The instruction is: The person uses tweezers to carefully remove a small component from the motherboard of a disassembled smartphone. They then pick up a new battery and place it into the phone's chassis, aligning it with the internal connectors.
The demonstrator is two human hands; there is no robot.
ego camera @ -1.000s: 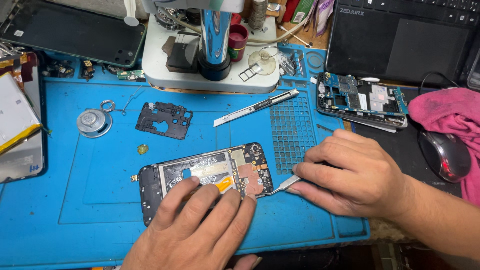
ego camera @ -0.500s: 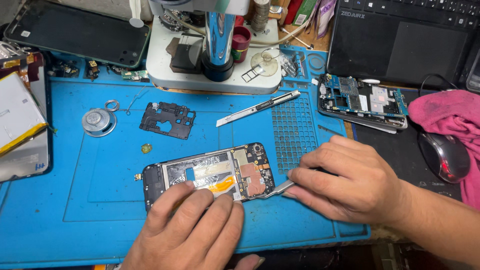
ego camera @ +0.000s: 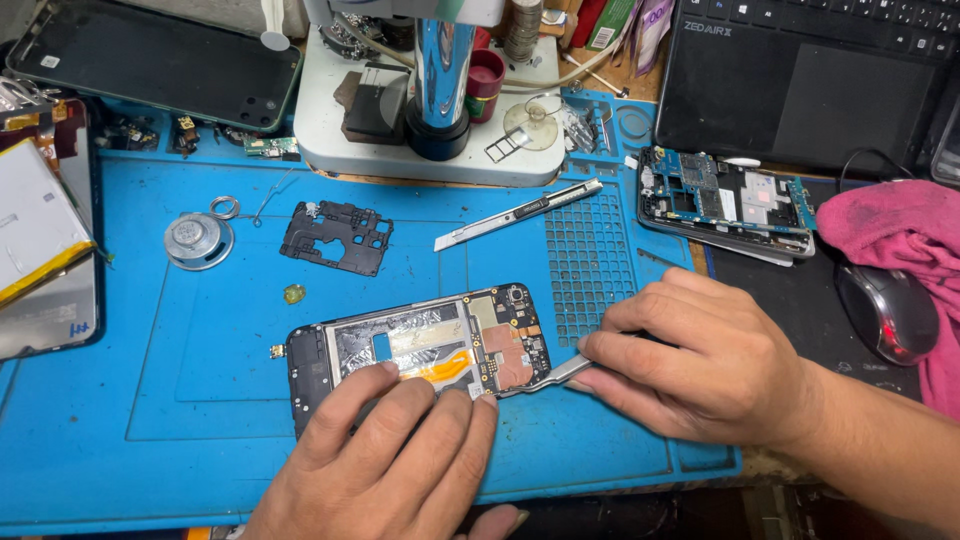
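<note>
Phone: an opened phone [ego camera: 420,345], back cover off and circuit board bare, lies mid-mat on a blue work mat [ego camera: 150,400].
Left hand: the left hand [ego camera: 385,470] presses its fingers, slightly spread, flat on the phone's near edge.
Right hand: the right hand [ego camera: 700,365] pinches a thin metal pry tool [ego camera: 560,371], tip at the phone's right end.
Nearby: a utility knife [ego camera: 520,213] and a black cover plate [ego camera: 336,236] lie beyond.

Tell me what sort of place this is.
Probably a phone-repair bench: an opened black phone with bare circuit board lies on a blue silicone work mat, beside a white microscope stand.
</note>
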